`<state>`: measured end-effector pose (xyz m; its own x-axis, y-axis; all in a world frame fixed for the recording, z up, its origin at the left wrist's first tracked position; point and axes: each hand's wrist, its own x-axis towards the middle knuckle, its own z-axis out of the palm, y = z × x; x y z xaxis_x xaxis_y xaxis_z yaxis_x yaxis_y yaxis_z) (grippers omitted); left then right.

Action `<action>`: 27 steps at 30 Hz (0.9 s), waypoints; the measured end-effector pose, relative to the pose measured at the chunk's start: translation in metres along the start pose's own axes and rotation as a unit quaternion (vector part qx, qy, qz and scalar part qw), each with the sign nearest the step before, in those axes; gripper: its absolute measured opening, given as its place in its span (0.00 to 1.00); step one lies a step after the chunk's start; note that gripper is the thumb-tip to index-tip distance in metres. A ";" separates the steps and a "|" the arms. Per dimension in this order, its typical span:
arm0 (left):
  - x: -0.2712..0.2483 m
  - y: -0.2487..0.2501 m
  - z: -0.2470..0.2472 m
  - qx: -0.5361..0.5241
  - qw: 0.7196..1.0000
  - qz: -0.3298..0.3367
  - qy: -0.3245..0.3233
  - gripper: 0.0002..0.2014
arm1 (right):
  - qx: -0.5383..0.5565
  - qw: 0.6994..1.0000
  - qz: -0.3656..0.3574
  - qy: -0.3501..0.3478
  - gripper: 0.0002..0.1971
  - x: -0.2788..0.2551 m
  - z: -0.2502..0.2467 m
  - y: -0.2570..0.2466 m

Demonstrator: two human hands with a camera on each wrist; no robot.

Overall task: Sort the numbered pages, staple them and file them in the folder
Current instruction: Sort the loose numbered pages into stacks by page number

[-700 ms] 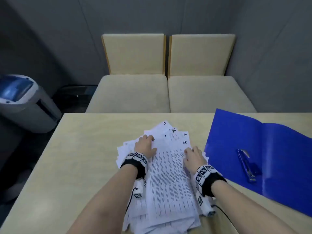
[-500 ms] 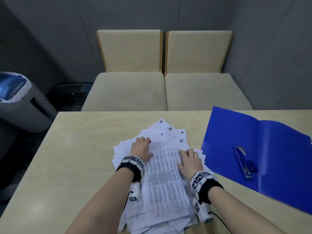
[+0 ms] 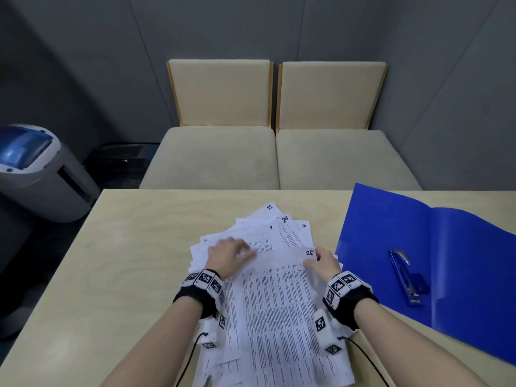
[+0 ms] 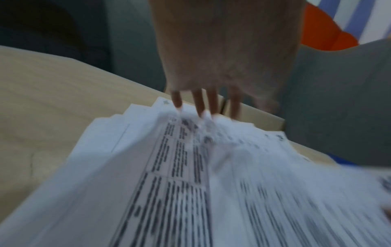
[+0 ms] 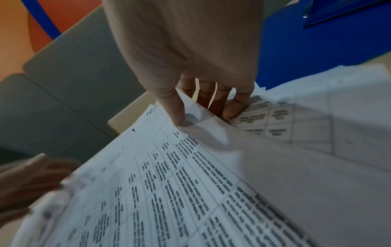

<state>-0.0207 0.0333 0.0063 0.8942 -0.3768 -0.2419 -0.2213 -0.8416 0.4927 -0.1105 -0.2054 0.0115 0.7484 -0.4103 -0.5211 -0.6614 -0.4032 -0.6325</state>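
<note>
Handwritten page numbers on the loose sheets

In the head view, centre frame, corners of the fanned pages carry 22 at the top, then 24, 1 and 10, and 25 on the uppermost sheet; the right wrist view shows the 1 again. The printed table text is too blurred to read.

Numbered pages fanned messily; open blue folder right.
</note>
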 end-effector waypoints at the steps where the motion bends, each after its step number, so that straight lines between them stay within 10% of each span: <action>1: 0.005 -0.003 -0.004 0.025 0.998 -0.022 0.060 0.23 | -0.011 1.000 -0.001 -0.006 0.07 -0.001 0.003 0.002; 7: 0.021 -0.034 -0.024 0.218 0.972 -0.076 0.050 0.27 | -0.051 0.998 -0.020 -0.029 0.15 -0.004 0.007 0.005; 12: 0.014 -0.044 -0.025 0.154 0.981 -0.019 0.119 0.16 | -0.009 0.994 -0.047 -0.094 0.12 -0.010 0.008 0.004; 15: 0.013 -0.053 -0.025 0.108 0.990 -0.056 0.072 0.32 | -0.033 0.993 -0.045 -0.103 0.10 -0.015 0.019 0.005; 19: 0.013 -0.058 -0.022 0.120 0.991 -0.049 0.034 0.20 | -0.028 0.997 -0.047 -0.055 0.17 -0.017 0.032 -0.001; 27: -0.004 -0.039 -0.061 0.014 0.975 0.013 0.223 0.03 | -0.073 0.996 -0.052 -0.024 0.18 -0.016 0.041 -0.001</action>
<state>0.0084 0.0916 0.0390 0.9673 -0.1972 0.1597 -0.2501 -0.8464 0.4701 -0.1196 -0.1651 -0.0024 0.8125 -0.3212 -0.4865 -0.5776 -0.5568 -0.5969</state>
